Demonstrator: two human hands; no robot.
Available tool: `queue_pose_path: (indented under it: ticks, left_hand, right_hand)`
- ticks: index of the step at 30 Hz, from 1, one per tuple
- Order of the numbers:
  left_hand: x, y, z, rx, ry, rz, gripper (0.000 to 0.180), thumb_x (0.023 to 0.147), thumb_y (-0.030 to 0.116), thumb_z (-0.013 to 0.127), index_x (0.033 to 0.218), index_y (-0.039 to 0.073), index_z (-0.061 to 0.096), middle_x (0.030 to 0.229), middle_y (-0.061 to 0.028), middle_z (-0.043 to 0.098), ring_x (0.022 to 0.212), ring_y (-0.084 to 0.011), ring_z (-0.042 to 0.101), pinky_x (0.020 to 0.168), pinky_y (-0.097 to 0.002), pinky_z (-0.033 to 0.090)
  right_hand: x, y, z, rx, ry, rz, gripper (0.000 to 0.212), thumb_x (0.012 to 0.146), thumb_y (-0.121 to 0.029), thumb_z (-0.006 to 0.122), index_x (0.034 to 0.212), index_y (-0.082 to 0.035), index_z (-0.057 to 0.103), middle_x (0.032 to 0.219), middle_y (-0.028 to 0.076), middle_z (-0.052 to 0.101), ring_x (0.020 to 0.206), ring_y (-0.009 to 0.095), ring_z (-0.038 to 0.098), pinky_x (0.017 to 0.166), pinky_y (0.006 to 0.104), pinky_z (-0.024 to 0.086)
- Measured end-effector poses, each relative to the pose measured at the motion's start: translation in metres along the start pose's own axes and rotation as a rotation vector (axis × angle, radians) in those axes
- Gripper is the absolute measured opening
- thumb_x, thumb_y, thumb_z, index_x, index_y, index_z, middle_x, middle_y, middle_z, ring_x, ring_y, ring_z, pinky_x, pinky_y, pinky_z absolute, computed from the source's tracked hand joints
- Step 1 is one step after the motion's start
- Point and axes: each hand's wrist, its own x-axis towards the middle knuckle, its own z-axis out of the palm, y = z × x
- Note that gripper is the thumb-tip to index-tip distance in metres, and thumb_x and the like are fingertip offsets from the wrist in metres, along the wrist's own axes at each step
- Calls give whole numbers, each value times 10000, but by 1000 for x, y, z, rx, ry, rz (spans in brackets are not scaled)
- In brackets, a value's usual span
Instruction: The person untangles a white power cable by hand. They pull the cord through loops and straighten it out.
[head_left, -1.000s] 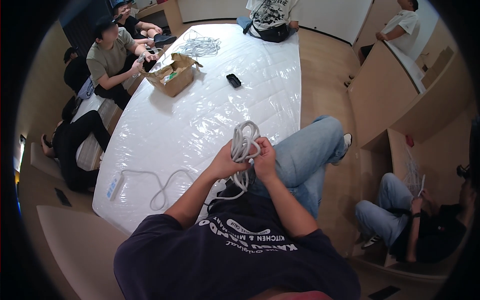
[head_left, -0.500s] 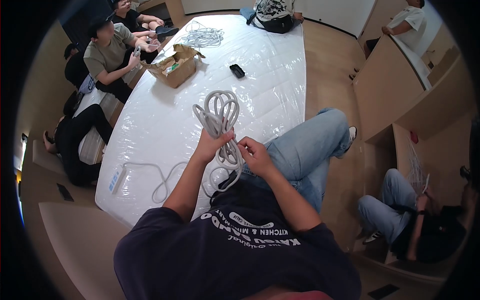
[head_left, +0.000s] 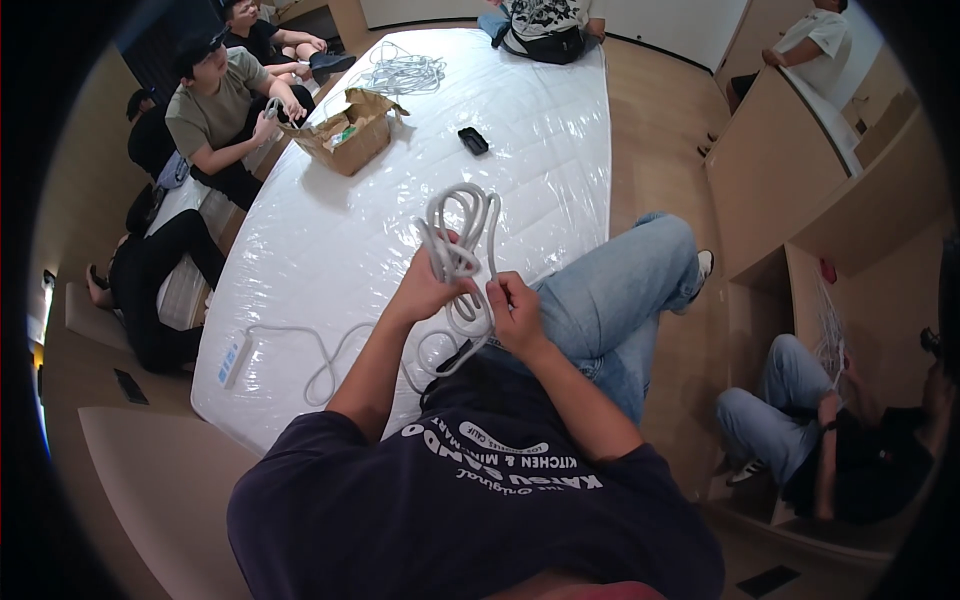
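Note:
A grey power cord (head_left: 492, 228) is gathered into several loose loops above my lap. My left hand (head_left: 428, 287) is closed around the lower part of the bundle, with the loops standing up beyond the fingers. Just to its right, my right hand (head_left: 515, 313) pinches one strand of the cord between thumb and fingers. Below my hands the cord hangs in a slack curve, then runs left over the plastic-wrapped mattress (head_left: 285, 260). It ends at a white and blue power strip (head_left: 234, 362) near the mattress's left edge.
An open cardboard box (head_left: 358, 150) stands on the mattress beyond my hands, beside a small black tray-like object (head_left: 474, 141). A pile of pale cable (head_left: 405, 76) lies farther off. People sit along the left, at the far end and lower right; wooden cabinets (head_left: 770, 190) line the right.
The loops have tilted and shifted right, opening wider. My right hand has moved slightly right and now draws a strand away from the bundle. The power strip has stayed put.

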Motion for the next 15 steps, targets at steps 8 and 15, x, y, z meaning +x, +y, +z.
queue_pose_path:
  ticks: [8, 15]
  left_hand:
    - [-10, 0, 18, -45, -69, -37, 673, 637, 44, 819, 1174, 41, 413, 935, -32, 596, 879, -128, 599, 773, -291, 503]
    - [-7, -2, 28, 34, 73, -108, 485, 703, 64, 800, 1076, 21, 493, 874, -26, 602, 809, -114, 595, 706, -279, 497]
  right_hand:
    - [0, -5, 2, -110, -80, -45, 86, 901, -98, 569, 932, -24, 601, 728, 149, 604, 602, 277, 598, 551, 345, 462]
    - [4, -3, 1, -210, -108, -79, 136, 880, -108, 567, 992, -31, 577, 823, 164, 604, 732, 355, 616, 634, 395, 487]
